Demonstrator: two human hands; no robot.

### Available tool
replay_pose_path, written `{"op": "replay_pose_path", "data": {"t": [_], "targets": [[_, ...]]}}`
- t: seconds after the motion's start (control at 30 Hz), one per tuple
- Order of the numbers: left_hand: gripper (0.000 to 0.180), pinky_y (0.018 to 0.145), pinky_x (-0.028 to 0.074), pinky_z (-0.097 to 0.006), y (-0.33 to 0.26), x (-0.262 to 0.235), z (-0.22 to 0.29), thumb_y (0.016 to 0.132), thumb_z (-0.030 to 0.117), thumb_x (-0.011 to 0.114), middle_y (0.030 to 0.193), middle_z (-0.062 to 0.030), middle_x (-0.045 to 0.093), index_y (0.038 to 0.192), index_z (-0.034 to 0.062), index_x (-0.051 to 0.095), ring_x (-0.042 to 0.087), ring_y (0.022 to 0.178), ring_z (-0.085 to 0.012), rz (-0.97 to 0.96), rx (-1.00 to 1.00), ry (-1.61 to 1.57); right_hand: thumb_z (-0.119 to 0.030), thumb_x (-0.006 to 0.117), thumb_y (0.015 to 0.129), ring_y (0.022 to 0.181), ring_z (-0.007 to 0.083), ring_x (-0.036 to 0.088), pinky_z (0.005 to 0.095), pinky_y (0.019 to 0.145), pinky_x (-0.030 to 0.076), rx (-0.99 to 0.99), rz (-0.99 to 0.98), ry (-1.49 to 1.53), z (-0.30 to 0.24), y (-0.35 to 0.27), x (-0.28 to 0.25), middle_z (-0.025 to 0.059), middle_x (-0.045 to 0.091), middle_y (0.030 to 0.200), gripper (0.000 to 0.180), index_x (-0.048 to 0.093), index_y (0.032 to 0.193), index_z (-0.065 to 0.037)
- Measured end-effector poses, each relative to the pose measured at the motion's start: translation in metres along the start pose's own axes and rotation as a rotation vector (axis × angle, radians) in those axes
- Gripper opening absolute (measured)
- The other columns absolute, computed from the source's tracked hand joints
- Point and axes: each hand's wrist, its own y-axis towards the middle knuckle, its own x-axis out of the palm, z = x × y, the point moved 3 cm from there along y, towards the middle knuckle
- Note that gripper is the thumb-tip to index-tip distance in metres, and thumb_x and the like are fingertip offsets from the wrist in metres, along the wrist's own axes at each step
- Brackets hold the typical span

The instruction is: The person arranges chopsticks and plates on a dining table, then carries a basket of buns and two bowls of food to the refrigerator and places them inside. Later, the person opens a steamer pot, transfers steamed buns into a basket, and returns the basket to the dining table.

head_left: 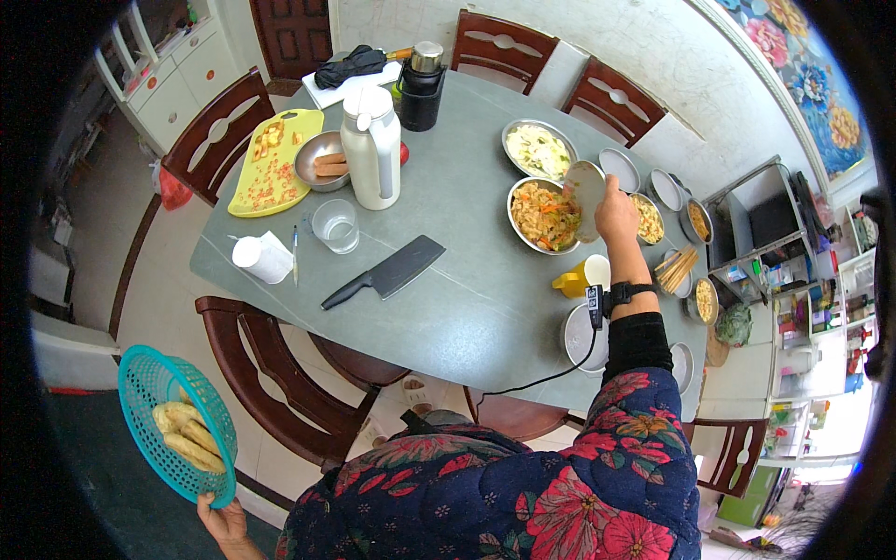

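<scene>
Gripping the rim of a teal basket (213, 406) with our left hand (222, 525), we have it out to the left, well apart from the grey table (485, 322). Several long, pale yellow pieces of food (193, 448) lie inside it (we cannot tell of what kind). Our right hand (617, 217) is closed on the edge of a shallow bowl (585, 201), tilted steeply beside a round metal dish (513, 229) of orange-brown food (544, 219); whether the two touch, we cannot tell. A second dish of pale food (539, 149) stands just beyond. Left of our right forearm is a yellow mug (577, 279), and to its right lies a bunch of wooden sticks (678, 269). Farther left, a black cleaver (408, 266) lies flat near a clear glass (337, 228), with a white jug (375, 159) upright behind them and a yellow cutting board (308, 128) beyond.
</scene>
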Motion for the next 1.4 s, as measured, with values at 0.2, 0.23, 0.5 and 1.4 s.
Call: {"op": "replay_pose_path", "data": {"t": [0.2, 0.23, 0.5, 1.4], "targets": [[0.061, 0.082, 0.056, -0.031, 0.001, 0.000, -0.001, 0.072, 0.005, 0.057, 0.124, -0.0139, 0.057, 0.130, -0.0020, 0.042, 0.061, 0.103, -0.0235, 0.000, -0.003, 0.000, -0.005, 0.051, 0.083, 0.080, 0.0388, 0.065, 0.0474, 0.067, 0.053, 0.006, 0.057, -0.002, 0.005, -0.006, -0.002, 0.0224, 0.064, 0.092, 0.038, 0.043, 0.120, -0.010], [0.061, 0.083, 0.056, -0.031, 0.002, -0.003, -0.001, 0.072, 0.005, 0.057, 0.124, -0.0140, 0.057, 0.130, -0.0021, 0.042, 0.061, 0.103, -0.0237, 0.001, -0.013, -0.001, -0.005, 0.051, 0.083, 0.080, 0.0388, 0.065, 0.0472, 0.067, 0.053, 0.003, 0.068, -0.004, 0.005, -0.006, -0.003, 0.0222, 0.064, 0.092, 0.038, 0.043, 0.120, -0.011], [0.060, 0.085, 0.055, -0.033, 0.010, -0.019, -0.001, 0.073, 0.004, 0.057, 0.126, -0.0152, 0.055, 0.130, -0.0027, 0.042, 0.060, 0.105, -0.0254, 0.022, -0.032, -0.028, -0.007, 0.052, 0.084, 0.079, 0.0384, 0.065, 0.0460, 0.064, 0.053, -0.014, 0.150, -0.053, 0.004, -0.007, -0.017, 0.0207, 0.063, 0.092, 0.044, 0.040, 0.126, -0.013], [0.064, 0.091, 0.054, -0.043, -0.001, 0.036, -0.005, 0.069, 0.003, 0.056, 0.126, -0.0195, 0.054, 0.131, -0.0054, 0.040, 0.058, 0.111, -0.0318, -0.063, 0.047, 0.004, 0.003, 0.045, 0.076, 0.036, 0.0118, 0.046, 0.0227, 0.030, 0.040, 0.536, -0.622, 1.489, -0.064, -0.096, 0.050, 0.0040, 0.053, 0.065, 0.044, 0.046, 0.119, -0.007]]}}
